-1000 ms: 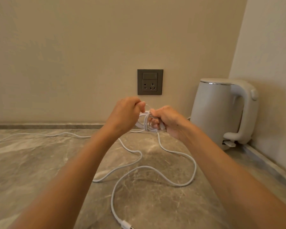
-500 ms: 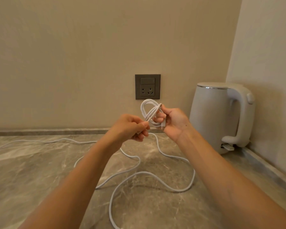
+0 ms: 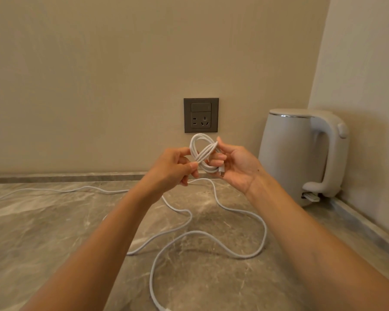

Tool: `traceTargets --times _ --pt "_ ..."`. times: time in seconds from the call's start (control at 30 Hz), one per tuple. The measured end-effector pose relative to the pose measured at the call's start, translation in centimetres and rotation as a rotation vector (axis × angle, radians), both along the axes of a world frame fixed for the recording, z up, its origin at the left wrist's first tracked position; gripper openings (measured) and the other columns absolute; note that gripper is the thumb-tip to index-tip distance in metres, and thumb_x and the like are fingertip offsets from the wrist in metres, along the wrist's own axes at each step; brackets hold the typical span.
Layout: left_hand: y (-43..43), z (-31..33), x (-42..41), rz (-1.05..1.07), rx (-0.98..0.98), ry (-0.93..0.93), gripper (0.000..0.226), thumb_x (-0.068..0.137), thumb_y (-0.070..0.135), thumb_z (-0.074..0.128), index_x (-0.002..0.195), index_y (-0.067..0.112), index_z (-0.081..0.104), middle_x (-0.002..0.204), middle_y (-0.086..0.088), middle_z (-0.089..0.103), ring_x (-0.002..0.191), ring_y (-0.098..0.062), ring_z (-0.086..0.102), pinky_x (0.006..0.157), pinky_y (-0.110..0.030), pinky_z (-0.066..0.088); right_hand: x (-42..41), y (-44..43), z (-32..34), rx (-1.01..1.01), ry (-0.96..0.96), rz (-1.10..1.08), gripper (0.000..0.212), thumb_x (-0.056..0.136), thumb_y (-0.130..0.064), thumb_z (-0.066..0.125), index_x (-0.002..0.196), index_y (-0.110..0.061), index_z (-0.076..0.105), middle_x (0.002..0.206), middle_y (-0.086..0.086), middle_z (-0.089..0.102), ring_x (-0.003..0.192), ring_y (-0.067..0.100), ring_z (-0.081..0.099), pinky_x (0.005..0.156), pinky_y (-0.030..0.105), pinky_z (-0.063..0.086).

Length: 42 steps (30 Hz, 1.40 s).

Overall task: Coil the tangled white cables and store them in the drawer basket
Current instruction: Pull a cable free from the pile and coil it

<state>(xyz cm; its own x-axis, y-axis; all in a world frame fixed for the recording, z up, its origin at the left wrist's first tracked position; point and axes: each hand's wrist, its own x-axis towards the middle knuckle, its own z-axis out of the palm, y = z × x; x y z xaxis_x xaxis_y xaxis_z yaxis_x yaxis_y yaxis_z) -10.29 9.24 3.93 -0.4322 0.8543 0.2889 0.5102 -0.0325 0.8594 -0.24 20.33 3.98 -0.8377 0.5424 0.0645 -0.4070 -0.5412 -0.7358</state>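
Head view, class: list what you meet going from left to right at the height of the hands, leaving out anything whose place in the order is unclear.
Left hand → coiled white cable → right hand → white kettle.

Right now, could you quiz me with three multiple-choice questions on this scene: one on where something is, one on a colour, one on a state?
1. Where does the kettle stand relative to the wall socket?
A. To its left
B. On a shelf above it
C. To its right, in the corner

2. What colour is the socket's plate?
A. Dark grey
B. White
C. Red

3. What state is the white cable in?
A. Wholly coiled
B. Partly coiled, the rest loose on the countertop
C. Plugged into the socket

Answers: C, the kettle stands by the side wall. A, the plate is dark against the beige wall. B, the left hand and right hand hold a few loops while long bends lie on the stone.
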Motion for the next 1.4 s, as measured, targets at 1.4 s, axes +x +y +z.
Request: traceTargets --times 1.4 --pt "0.6 -0.7 0.1 -0.068 0.051 0.628 0.019 0.095 0.006 0.044 0.096 0.005 0.063 0.078 0.004 0.054 0.067 -0.008 0.045 0.061 -0.009 0.032 -0.9 0.2 -2.2 0.184 -0.433 0.05 0.031 0.097 -0.007 0.029 0.073 -0.009 0.049 0.05 0.005 0.051 0.037 0.007 0.037 0.024 0.01 0.017"
